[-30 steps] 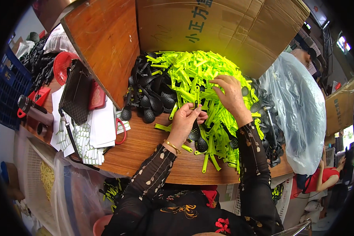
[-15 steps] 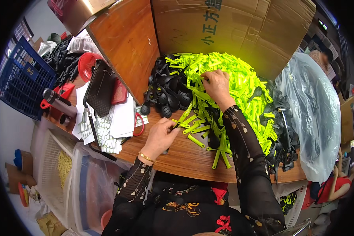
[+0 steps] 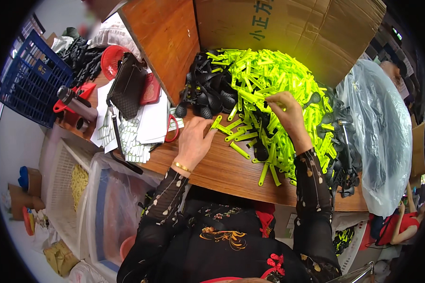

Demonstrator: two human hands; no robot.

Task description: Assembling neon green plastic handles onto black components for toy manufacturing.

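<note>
Neon yellow strips (image 3: 278, 70) blaze upper centre, black spoons (image 3: 204, 100) alongside; pale-flowered black sleeves (image 3: 312, 181) below, blue crate (image 3: 33, 81) upper left!

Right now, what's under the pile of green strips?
A black spoon shows partly under the near green strips; bare wooden table shows around the front edge. Beneath the middle: covered, can't tell.

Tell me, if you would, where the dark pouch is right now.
In the head view, the dark pouch lies toward the left, on the white papers, between the bottle and the red case.
</note>
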